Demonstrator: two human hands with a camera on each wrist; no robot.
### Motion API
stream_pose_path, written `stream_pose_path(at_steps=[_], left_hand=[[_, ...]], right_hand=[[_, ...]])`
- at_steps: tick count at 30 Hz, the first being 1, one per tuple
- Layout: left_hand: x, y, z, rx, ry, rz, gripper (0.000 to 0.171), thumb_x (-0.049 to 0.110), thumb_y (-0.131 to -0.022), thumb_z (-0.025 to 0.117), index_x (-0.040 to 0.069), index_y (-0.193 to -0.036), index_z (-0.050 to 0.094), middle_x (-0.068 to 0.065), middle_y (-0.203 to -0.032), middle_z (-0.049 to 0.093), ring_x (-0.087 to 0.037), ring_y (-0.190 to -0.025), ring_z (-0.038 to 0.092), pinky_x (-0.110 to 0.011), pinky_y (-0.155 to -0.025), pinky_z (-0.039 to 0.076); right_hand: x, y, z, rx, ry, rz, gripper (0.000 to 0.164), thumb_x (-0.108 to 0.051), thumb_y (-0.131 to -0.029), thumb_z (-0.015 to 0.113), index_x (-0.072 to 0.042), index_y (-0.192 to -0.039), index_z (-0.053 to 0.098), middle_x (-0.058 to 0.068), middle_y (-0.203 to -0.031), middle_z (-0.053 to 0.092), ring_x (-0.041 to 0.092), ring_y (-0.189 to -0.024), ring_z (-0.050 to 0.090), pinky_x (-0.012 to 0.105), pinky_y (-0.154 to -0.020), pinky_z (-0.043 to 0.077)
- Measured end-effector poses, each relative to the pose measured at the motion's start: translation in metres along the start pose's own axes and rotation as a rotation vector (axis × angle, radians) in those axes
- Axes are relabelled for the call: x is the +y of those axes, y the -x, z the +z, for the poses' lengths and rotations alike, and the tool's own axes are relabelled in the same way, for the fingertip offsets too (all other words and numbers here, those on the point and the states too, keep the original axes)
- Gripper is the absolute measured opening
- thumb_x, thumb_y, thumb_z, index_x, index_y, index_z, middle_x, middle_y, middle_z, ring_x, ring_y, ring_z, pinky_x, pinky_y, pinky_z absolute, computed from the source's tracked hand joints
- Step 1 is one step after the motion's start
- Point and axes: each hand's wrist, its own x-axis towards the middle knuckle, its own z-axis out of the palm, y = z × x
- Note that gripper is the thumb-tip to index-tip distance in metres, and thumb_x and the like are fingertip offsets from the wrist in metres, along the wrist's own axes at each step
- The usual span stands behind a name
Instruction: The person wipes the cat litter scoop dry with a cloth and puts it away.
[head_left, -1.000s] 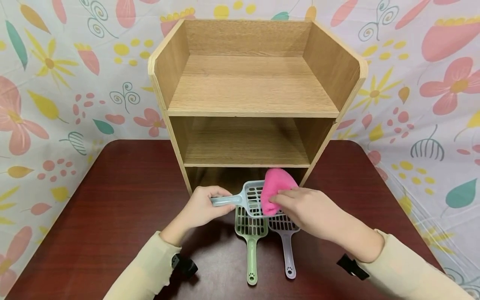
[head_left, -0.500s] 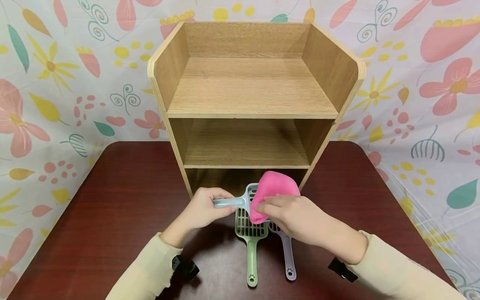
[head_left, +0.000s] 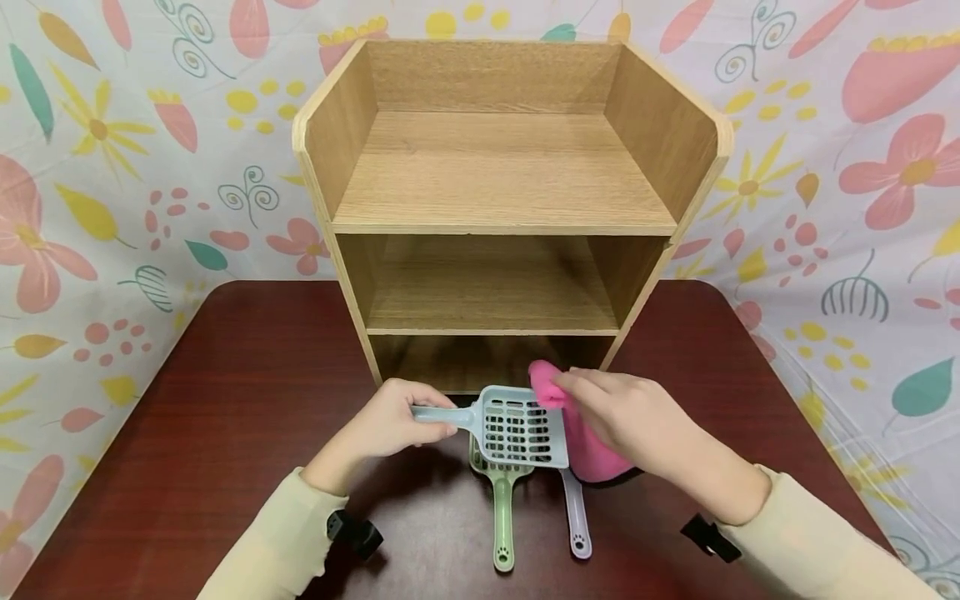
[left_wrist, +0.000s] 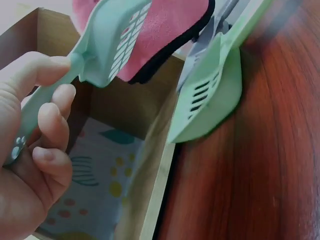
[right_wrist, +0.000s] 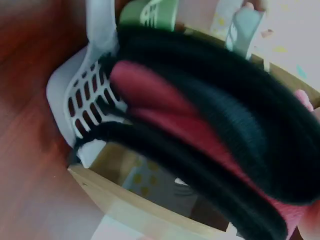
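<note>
Pink cloth (head_left: 592, 448) has just slid off most of the blue scoop (head_left: 480, 422). Half a second ago it hid nearly the whole slotted head; now it's at the head's right end, right of centre in the frame, bunched on top and draping down. Touching the head's upper right corner or just over it: can't tell.

Blue scoop is mid-frame, head a bit lower than before, handle pointing left, grid now in plain sight. It's held over the green scoop (head_left: 503, 504) and purple scoop (head_left: 575, 512), apart from the green one in the left wrist view. Those two haven't moved, handles toward the bottom of the frame on the table (head_left: 255, 392).

Left hand (head_left: 402, 418), left of centre: fingers curled round the handle, same grip. Right hand (head_left: 636, 419), right of centre: fingers pinching the cloth.

Meaning, my call: one wiping pass looks to have run out at the right edge; work not over, since both things are in hand. Slots too small to judge clean.
</note>
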Motion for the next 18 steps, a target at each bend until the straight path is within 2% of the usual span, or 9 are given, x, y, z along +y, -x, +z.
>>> stream_pose_path(at_steps=[3, 6, 11, 14, 18], left_hand=[[0.002, -0.001, 0.002, -0.043, 0.015, 0.015, 0.015, 0.007, -0.073, 0.077, 0.006, -0.088, 0.074, -0.003, -0.065, 0.064, -0.006, -0.045, 0.048, -0.024, -0.042, 0.044], [0.006, -0.002, 0.005, -0.068, 0.020, 0.032, 0.014, 0.009, -0.074, 0.077, 0.007, -0.087, 0.074, -0.001, -0.064, 0.063, -0.006, -0.046, 0.048, -0.022, -0.044, 0.043], [0.014, -0.004, 0.009, -0.043, -0.021, 0.066, 0.014, 0.008, -0.073, 0.077, 0.007, -0.087, 0.075, -0.002, -0.069, 0.068, -0.003, -0.055, 0.051, -0.020, -0.050, 0.045], [0.017, -0.005, 0.010, -0.028, -0.042, 0.096, 0.015, 0.007, -0.073, 0.077, 0.007, -0.087, 0.075, -0.004, -0.074, 0.071, -0.003, -0.062, 0.054, -0.020, -0.055, 0.047], [0.019, -0.006, 0.010, -0.021, -0.035, 0.104, 0.015, 0.008, -0.073, 0.077, 0.005, -0.088, 0.075, -0.005, -0.077, 0.072, -0.003, -0.066, 0.056, -0.021, -0.059, 0.049]], right_hand=[[-0.002, -0.005, 0.003, 0.039, 0.004, 0.001, 0.035, -0.020, -0.100, 0.033, -0.007, -0.106, 0.065, 0.003, -0.097, 0.071, 0.017, -0.081, 0.069, 0.032, -0.070, 0.055], [-0.006, -0.008, 0.009, 0.023, -0.003, -0.018, 0.036, -0.018, -0.099, 0.030, -0.007, -0.107, 0.064, 0.003, -0.100, 0.071, 0.017, -0.083, 0.069, 0.032, -0.070, 0.055], [-0.014, -0.012, 0.017, 0.005, -0.032, -0.053, 0.036, -0.019, -0.100, 0.030, -0.007, -0.106, 0.064, 0.002, -0.097, 0.070, 0.015, -0.083, 0.068, 0.030, -0.066, 0.055], [-0.016, -0.014, 0.020, -0.011, -0.049, -0.067, 0.035, -0.019, -0.100, 0.032, -0.007, -0.107, 0.064, 0.003, -0.098, 0.070, 0.015, -0.088, 0.068, 0.031, -0.069, 0.056], [-0.015, -0.016, 0.020, -0.040, -0.059, -0.103, 0.024, -0.009, -0.093, 0.046, -0.009, -0.107, 0.065, 0.004, -0.100, 0.070, 0.016, -0.093, 0.068, 0.032, -0.073, 0.056]])
